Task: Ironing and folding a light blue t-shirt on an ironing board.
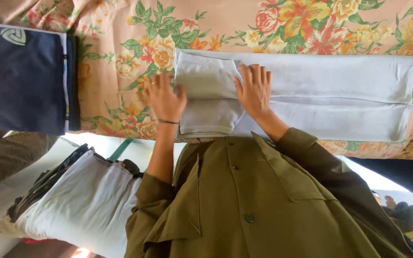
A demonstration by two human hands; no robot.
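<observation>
Two bare hands lie on a pale grey folded pair of cotton trousers (311,98) spread across a bed covered with a peach floral sheet (120,28). The left hand (164,99) has its grip closed around the edge of the folded-over end of the trousers, fingers curled under the cloth and the thumb on top. The right hand (254,88) rests flat, its grip spread with fingers pressing down on the fold beside the left hand. The trouser legs stretch away to the right, one lying alongside the other.

As a judgement, the doubled-over flap could slip askew if the pressing palm lifts while the other hand tugs, since the sheet beneath is creased and soft and the layers are not pinned anywhere else.

Well apart on the left of the sheet sits a dark navy folded garment (22,76) with a white edge. Nearer the body, below the bed edge, lies a stack of folded white and dark clothes (77,196); no box, basket or other container shows, so the stack sits loose.
</observation>
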